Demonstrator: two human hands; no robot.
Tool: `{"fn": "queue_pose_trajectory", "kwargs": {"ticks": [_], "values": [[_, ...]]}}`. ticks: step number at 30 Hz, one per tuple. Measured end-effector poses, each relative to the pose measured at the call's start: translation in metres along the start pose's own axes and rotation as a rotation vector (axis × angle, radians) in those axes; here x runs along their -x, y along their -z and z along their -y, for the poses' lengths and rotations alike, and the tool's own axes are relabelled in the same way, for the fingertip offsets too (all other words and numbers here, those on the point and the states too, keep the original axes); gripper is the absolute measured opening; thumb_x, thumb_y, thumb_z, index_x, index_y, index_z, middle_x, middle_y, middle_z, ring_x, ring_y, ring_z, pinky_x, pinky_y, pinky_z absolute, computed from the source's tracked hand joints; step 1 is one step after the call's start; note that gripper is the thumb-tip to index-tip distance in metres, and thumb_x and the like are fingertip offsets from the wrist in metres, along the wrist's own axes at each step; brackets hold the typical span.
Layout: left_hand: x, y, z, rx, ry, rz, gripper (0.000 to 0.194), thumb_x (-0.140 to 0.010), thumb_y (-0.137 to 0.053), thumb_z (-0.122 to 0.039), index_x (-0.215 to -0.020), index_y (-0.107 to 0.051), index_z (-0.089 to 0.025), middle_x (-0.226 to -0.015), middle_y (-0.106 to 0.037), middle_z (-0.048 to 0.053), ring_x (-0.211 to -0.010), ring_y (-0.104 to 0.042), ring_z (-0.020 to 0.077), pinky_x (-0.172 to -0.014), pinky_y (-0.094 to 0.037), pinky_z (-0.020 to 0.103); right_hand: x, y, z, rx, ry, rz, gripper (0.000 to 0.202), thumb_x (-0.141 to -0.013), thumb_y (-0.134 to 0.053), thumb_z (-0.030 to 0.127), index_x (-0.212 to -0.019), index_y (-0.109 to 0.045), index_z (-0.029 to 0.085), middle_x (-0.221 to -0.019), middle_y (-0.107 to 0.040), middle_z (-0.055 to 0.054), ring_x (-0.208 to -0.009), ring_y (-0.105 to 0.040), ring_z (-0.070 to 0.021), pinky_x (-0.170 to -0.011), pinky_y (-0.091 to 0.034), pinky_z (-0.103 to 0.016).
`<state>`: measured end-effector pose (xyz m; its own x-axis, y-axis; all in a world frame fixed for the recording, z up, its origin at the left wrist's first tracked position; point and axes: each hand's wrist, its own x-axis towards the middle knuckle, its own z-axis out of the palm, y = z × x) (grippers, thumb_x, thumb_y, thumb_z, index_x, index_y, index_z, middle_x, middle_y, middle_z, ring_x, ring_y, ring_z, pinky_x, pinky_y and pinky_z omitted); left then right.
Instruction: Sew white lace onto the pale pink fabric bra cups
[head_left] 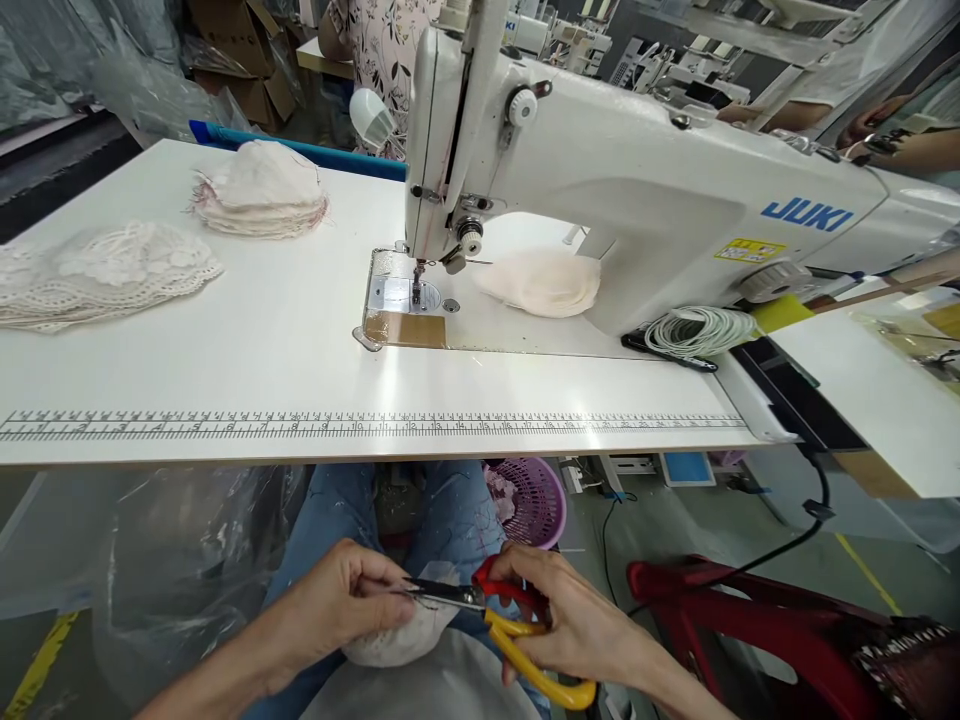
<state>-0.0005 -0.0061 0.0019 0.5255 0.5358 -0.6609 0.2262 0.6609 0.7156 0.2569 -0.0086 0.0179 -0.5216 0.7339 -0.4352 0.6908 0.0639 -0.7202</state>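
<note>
Left hand: I have its grip pinching a cream fabric piece over the lap, below the table's front edge.
Right hand: my grip is wrapped around the handles of the scissors, blades at the fabric.
Cloth stack: near the back edge.

Yeah, this was a sewing workshop, and a factory-type one at that. A big white JUKI sewing machine sat on a worktable with a ruler scale printed along the edge, next to stacked fabric pieces, and there were scissors out too. More machines showed behind it, plus another person, cardboard boxes, piled plastic sheeting, even yellow floor stripes.
</note>
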Motion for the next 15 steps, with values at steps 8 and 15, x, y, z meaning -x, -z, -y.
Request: {"fn": "queue_pose_trajectory", "kwargs": {"ticks": [8,15], "values": [[-0.002,0.0,-0.001,0.022,0.01,-0.016,0.04,-0.066,-0.071,-0.049,-0.079,-0.073,-0.011,-0.055,-0.045,-0.004,-0.053,-0.028,0.0082,-0.049,-0.019,0.02,-0.004,-0.005,-0.014,0.05,0.054,-0.034,0.043,-0.058,-0.082,0.04,-0.088,-0.059,0.019,-0.079,-0.059,0.002,-0.066,-0.049,-0.0132,-0.056,-0.033,-0.02],[-0.002,0.001,-0.007,0.064,0.026,-0.015,0.04,-0.064,-0.072,-0.048,-0.081,-0.075,-0.013,-0.056,-0.056,-0.001,-0.053,-0.035,0.0087,-0.051,-0.025,0.02,0.005,0.008,-0.023,-0.021,0.148,-0.147,0.034,-0.071,-0.073,0.043,-0.091,-0.058,0.019,-0.079,-0.058,0.0,-0.06,-0.048,-0.0118,-0.051,-0.035,-0.021]]}}
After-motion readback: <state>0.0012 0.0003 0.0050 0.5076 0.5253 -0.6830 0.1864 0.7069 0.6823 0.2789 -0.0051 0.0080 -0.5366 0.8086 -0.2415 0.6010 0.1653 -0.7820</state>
